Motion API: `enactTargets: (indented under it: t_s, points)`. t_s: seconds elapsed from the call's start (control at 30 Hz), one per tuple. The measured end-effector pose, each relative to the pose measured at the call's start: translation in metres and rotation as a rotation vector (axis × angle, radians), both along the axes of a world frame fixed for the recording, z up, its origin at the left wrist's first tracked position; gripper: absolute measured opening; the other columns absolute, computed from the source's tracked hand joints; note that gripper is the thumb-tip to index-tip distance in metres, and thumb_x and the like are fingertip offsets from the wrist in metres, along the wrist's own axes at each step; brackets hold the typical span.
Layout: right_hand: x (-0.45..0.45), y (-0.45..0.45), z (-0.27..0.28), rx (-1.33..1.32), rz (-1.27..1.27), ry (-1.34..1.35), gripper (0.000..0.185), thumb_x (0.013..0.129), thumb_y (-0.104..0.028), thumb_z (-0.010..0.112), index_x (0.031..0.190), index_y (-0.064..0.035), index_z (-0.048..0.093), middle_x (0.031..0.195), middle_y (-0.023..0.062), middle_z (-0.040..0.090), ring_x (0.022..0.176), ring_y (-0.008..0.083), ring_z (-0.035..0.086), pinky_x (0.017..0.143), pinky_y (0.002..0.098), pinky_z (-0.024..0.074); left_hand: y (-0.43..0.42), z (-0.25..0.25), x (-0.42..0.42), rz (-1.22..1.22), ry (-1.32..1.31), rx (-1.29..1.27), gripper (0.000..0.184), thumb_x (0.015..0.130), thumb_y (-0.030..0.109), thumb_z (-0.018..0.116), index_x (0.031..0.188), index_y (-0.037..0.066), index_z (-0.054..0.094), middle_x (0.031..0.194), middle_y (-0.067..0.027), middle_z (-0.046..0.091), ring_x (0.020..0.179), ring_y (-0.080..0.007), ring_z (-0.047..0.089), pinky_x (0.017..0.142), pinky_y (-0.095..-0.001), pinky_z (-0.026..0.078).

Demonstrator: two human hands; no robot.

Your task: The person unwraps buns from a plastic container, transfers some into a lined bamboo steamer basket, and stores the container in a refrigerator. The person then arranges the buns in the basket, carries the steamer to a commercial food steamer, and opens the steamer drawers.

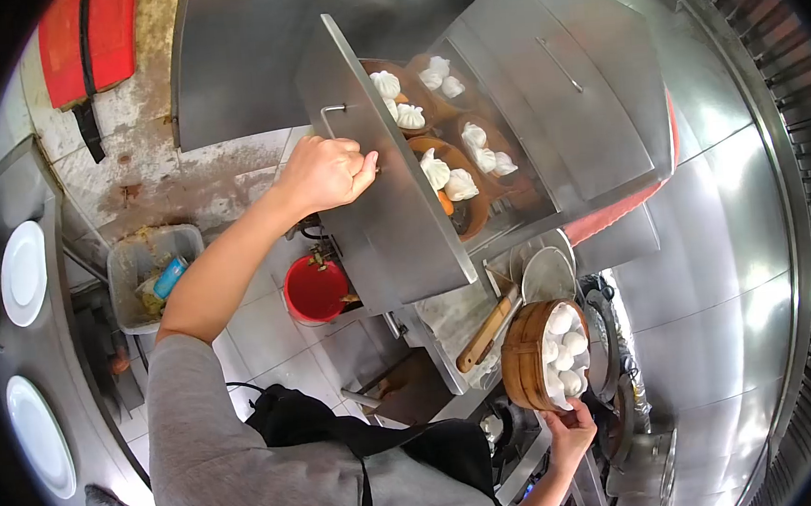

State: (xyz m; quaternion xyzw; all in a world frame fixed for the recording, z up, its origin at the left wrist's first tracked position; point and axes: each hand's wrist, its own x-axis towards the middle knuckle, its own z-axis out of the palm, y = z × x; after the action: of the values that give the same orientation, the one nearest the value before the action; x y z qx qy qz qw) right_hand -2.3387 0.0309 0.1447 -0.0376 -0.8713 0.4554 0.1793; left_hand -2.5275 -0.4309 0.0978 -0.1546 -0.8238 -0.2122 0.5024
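My left hand (329, 172) is closed around the handle (332, 109) on the front of a metal steamer drawer (392, 197), which is pulled out. Inside the drawer sit several round steamer baskets (478, 212) holding white buns (460, 184) with pleated or split tops. At the lower right, my right hand (569, 430) grips the lower rim of a bamboo steamer (523, 362). Several smooth white balls (563, 350), buns or dumplings, fill it on a pale liner. Part of the right hand's fingers is hidden under the basket.
A metal strainer (548, 274) and a wooden-handled tool (489, 330) lie beside the drawer. A red bucket (316, 287) and a waste bin (134, 300) stand on the tiled floor. White plates (38, 437) rest on the left counter. Pans (603, 343) hang or stand at the right.
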Motion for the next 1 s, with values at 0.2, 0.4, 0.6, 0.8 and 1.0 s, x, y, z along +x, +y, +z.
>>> enactTargets:
  t_s: [0.2, 0.4, 0.6, 0.8, 1.0]
  points:
    - [-0.006, -0.006, -0.005, -0.094, -0.017, 0.001, 0.033, 0.066, 0.012, 0.071, 0.095, 0.0038, 0.058, 0.077, 0.0063, 0.064, 0.068, 0.0098, 0.06, 0.063, 0.0208, 0.0488, 0.022, -0.001, -0.02, 0.145, 0.054, 0.101, 0.04, 0.083, 0.018, 0.053, 0.044, 0.006, 0.048, 0.05, -0.0078, 0.05, 0.042, -0.0287, 0.05, 0.038, -0.0396, 0.04]
    - [-0.012, -0.007, -0.009, -0.112, 0.0, 0.042, 0.031, 0.065, 0.014, 0.069, 0.093, 0.0048, 0.058, 0.072, 0.0075, 0.064, 0.064, 0.0104, 0.06, 0.059, 0.0214, 0.0498, 0.056, 0.006, -0.065, 0.142, -0.018, 0.089, 0.043, 0.086, 0.025, 0.049, 0.046, 0.007, 0.055, 0.055, -0.0097, 0.058, 0.047, -0.0279, 0.058, 0.041, -0.0392, 0.046]
    - [-0.011, -0.007, -0.006, -0.012, -0.063, -0.001, 0.031, 0.066, 0.015, 0.066, 0.094, 0.0043, 0.057, 0.079, 0.0071, 0.064, 0.071, 0.0118, 0.062, 0.066, 0.0223, 0.0508, 0.11, 0.015, -0.136, 0.067, -0.129, 0.069, 0.046, 0.089, 0.029, 0.045, 0.053, 0.004, 0.059, 0.059, -0.0133, 0.06, 0.051, -0.0316, 0.059, 0.047, -0.0404, 0.048]
    - [-0.011, -0.009, -0.003, -0.05, -0.081, 0.028, 0.031, 0.067, 0.015, 0.065, 0.095, 0.0048, 0.056, 0.079, 0.0112, 0.065, 0.071, 0.0142, 0.064, 0.065, 0.0239, 0.0518, 0.151, 0.02, -0.197, -0.017, -0.177, 0.099, 0.049, 0.089, 0.031, 0.044, 0.052, 0.005, 0.061, 0.058, -0.0144, 0.06, 0.05, -0.0327, 0.059, 0.048, -0.0406, 0.049]
    - [-0.012, -0.023, 0.002, -0.064, -0.138, -0.023, 0.032, 0.063, 0.013, 0.071, 0.091, 0.0035, 0.058, 0.071, 0.007, 0.062, 0.065, 0.0115, 0.06, 0.058, 0.0224, 0.0497, 0.151, 0.019, -0.182, -0.101, -0.201, 0.175, 0.021, 0.087, 0.023, 0.048, 0.087, 0.005, 0.057, 0.095, -0.0142, 0.057, 0.071, -0.0306, 0.062, 0.06, -0.0404, 0.051]
